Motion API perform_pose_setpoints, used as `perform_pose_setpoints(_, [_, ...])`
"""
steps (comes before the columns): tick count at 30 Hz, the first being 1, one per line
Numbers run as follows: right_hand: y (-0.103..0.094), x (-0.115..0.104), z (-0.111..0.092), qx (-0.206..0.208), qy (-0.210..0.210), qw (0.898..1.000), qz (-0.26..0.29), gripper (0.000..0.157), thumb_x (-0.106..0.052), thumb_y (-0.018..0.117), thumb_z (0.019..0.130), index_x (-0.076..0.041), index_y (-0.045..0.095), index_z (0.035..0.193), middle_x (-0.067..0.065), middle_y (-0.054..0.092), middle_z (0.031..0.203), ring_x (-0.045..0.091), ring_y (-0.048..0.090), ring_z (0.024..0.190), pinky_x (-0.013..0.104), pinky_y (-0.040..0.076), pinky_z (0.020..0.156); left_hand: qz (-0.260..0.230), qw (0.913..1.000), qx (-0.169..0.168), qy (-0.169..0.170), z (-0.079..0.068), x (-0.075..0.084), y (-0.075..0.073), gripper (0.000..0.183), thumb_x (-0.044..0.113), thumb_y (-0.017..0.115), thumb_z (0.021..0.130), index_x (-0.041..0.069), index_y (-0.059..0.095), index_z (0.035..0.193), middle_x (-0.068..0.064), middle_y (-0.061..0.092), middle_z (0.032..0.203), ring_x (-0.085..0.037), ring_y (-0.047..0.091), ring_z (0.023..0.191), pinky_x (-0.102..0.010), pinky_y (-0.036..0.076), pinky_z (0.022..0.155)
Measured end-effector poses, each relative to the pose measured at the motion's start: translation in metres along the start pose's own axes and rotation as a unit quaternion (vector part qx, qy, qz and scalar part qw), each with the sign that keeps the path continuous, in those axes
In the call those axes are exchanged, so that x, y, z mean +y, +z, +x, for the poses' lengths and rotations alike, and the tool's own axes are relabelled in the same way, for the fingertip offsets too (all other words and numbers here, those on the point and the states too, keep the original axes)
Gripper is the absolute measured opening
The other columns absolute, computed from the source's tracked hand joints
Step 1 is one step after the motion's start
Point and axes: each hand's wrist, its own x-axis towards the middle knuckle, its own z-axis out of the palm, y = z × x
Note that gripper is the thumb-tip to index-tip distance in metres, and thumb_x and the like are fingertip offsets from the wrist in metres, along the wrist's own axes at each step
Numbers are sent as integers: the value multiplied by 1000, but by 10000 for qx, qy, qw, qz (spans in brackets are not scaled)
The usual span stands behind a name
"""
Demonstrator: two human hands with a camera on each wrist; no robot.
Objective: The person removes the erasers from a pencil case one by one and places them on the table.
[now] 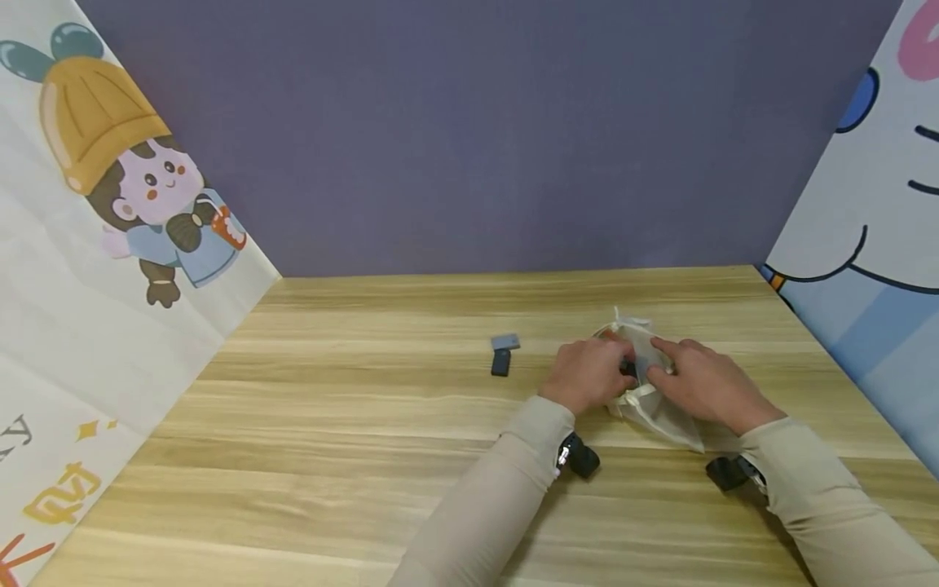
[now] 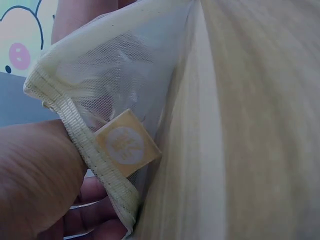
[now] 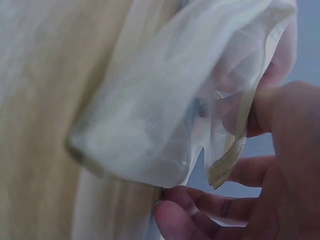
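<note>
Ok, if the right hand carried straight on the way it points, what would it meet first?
The bag, which the right hand is touching; beyond it, probably the left hand, though depth is unclear.

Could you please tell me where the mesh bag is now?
In the head view's right half, the mesh bag is between the left hand and right hand, right of the black piece.

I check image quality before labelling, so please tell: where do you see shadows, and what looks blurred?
Head view: fairly clear, with soft shadows beside the sleeves on the wooden table; left wrist: table grain smeared, orange tag clearer; right wrist: mesh bag hazy, table blurred.
</note>
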Motion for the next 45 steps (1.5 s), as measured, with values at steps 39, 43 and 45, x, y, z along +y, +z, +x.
perform_pose_setpoints(39, [-3,-2,-2,333,-274,9990,87,61,-28,49,102,14,40,145,34,54,120,25,55,73,46,45,63,-4,9996,80,-273,7,3,11,40,62,64,90,46,62,126,21,68,105,-4,64,85,-28,50,66])
perform_pose_setpoints(43, [-3,-2,-3,235,-288,9993,101,60,-28,48,102,13,40,146,36,53,124,24,56,74,44,44,63,22,9996,125,-254,7,4,12,33,62,64,90,43,64,117,19,67,91,-4,59,73,-28,45,59])
perform_pose_setpoints(45, [-2,-2,-3,180,-266,9994,116,61,-29,48,102,12,40,146,37,52,126,24,56,75,44,44,63,12,9997,91,-241,6,4,12,30,61,64,91,42,63,114,19,64,86,-3,55,68,-28,43,57])
